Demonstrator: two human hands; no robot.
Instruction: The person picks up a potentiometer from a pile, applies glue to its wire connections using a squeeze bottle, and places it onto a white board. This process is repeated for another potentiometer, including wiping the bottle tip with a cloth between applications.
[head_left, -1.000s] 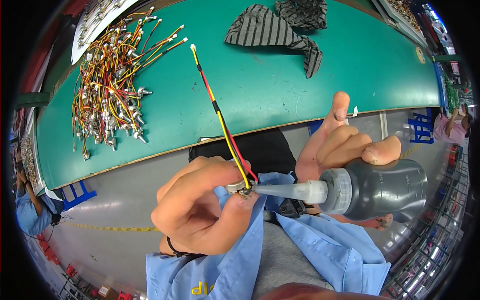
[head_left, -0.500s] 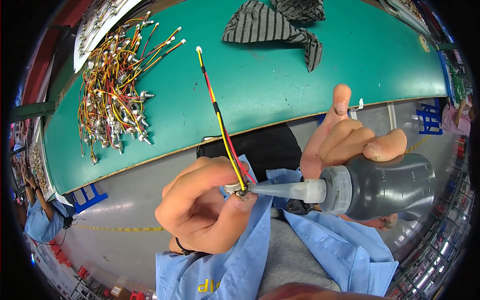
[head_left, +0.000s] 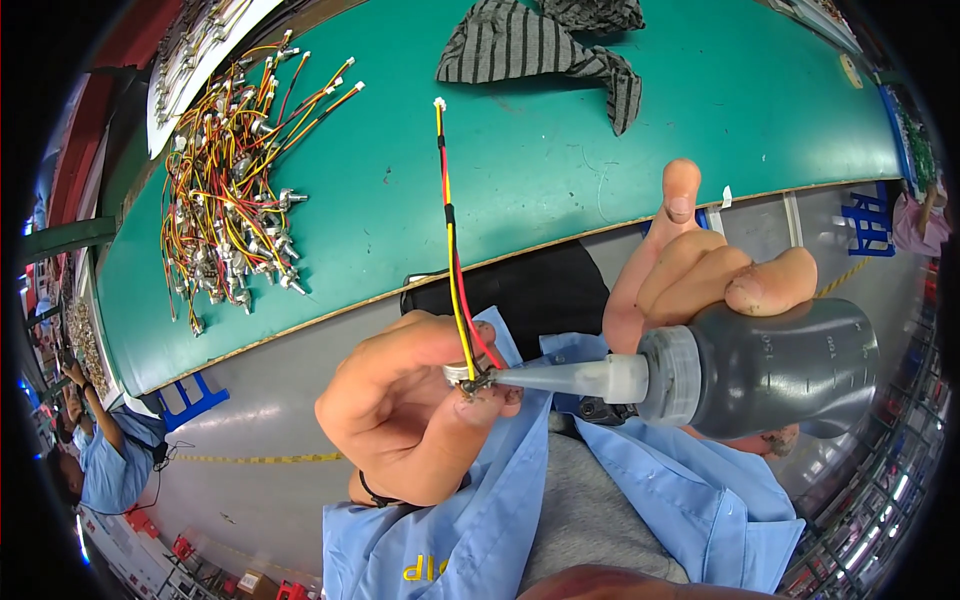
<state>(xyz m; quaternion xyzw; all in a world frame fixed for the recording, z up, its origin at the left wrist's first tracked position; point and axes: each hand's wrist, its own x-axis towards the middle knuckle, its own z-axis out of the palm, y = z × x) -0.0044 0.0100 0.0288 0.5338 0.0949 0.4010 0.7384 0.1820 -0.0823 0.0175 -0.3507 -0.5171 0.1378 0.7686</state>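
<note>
Honestly, we've got both hands busy just off the near edge of the flat green tabletop [head_left: 560,160]. Our left hand [head_left: 405,410] has a small round silvery metal component [head_left: 457,373] pinched between thumb and fingers, and a slim bundle of red and yellow wires with black bands [head_left: 453,262] rises from it across our view of the tabletop to a tiny white plastic connector [head_left: 440,104]. Our right hand [head_left: 690,280] is wrapped around a squat see-through bottle of dark contents [head_left: 790,365], one digit sticking up free, also off that near edge. The bottle's long tapered translucent nozzle [head_left: 560,377] points right at the component's wired end; we can't tell if the tip is actually touching. Handling-wise, we'd guess the metal bit is light, hard and maybe slick, so hold it by the round body. The wires look bendy and their joints fragile, so no tugging there. The bottle's probably soft and squeezable; grip it round the middle. A tangled pile of similar wired parts [head_left: 235,200] sits toward the tabletop's left end, with a crumpled grey-and-black striped cloth [head_left: 510,45] near its far edge.
</note>
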